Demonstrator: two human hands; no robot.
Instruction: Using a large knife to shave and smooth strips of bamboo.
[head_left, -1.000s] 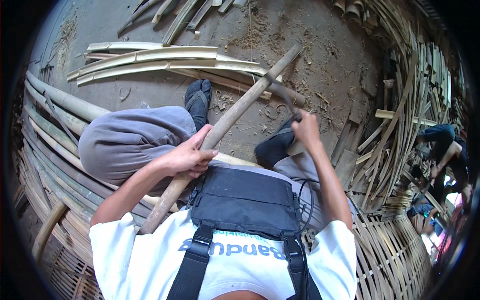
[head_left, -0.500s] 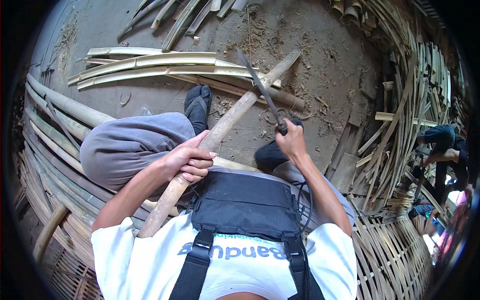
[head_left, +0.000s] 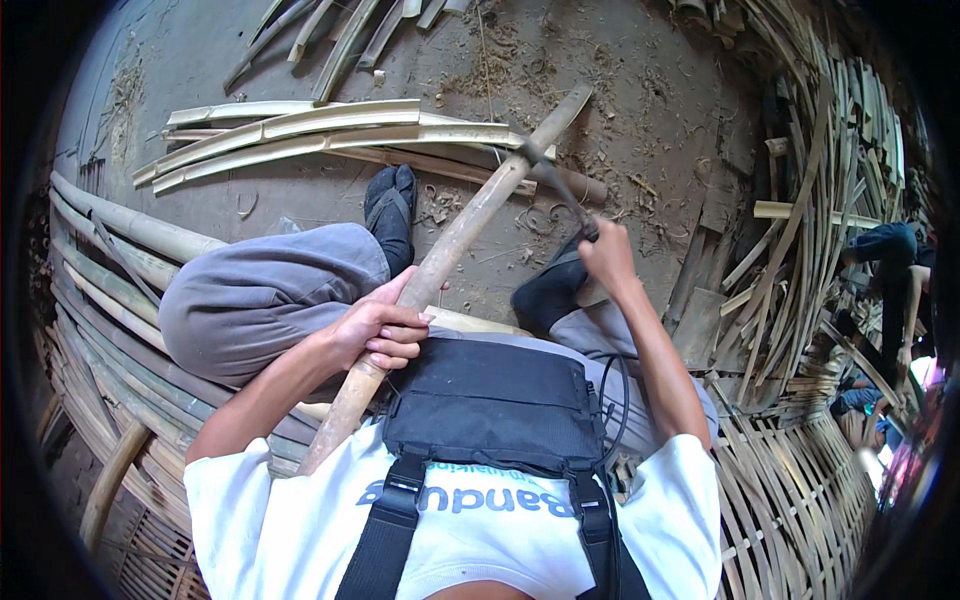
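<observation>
A long bamboo pole [head_left: 475, 218] slants from beside my torso up to the far right, over my lap. My left hand [head_left: 378, 325] is closed round its lower part, fingers wrapped over the top. A long dark-bladed knife [head_left: 566, 188] is held by its handle in my right hand [head_left: 609, 257], to the right of the pole. The blade's far part meets the pole at a dark node near its far end; whether it has cut in, I cannot tell. Beneath that end lie pale split bamboo strips [head_left: 330, 140] and a brown bamboo piece [head_left: 590, 186] on the floor.
Whole bamboo poles [head_left: 140, 220] lie along my left side. More split pieces [head_left: 350, 50] lie at the far side, with shavings [head_left: 540, 50] scattered about. Thin strips [head_left: 800, 230] are heaped at the right, near another person [head_left: 885, 245]. Woven bamboo [head_left: 790, 490] stands at lower right.
The knife blade has swung down and leftward onto the pole's node, its tip no longer raised beyond it. My right hand has shifted slightly right and farther away. The left hand keeps its grip.
</observation>
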